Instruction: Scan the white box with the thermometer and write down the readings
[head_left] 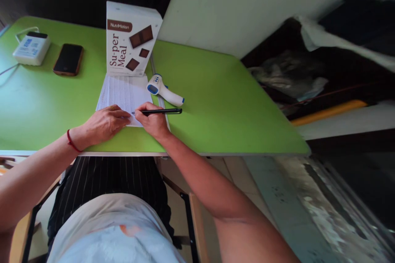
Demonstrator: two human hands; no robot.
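A sheet of paper (pixel 129 90) with rows of print or writing lies on the green table (pixel 216 90). My right hand (pixel 153 121) is closed around a black pen (pixel 166 111), its tip at the lower part of the sheet. Flat on the paper's lower left side rests my left hand (pixel 106 123), holding nothing, its fingers reaching toward the pen tip. Behind the sheet stands a white box (pixel 123 41) printed "Su-per Meal". A white and blue infrared thermometer (pixel 165 91) lies just right of the paper.
On the left of the table are a dark phone (pixel 68 59) and a white power device (pixel 32 48) with a cable. A pale wall (pixel 216 4) rises behind. Dark shelving with bags (pixel 286 72) is at the right, and a wooden chair frame (pixel 199 230) is below.
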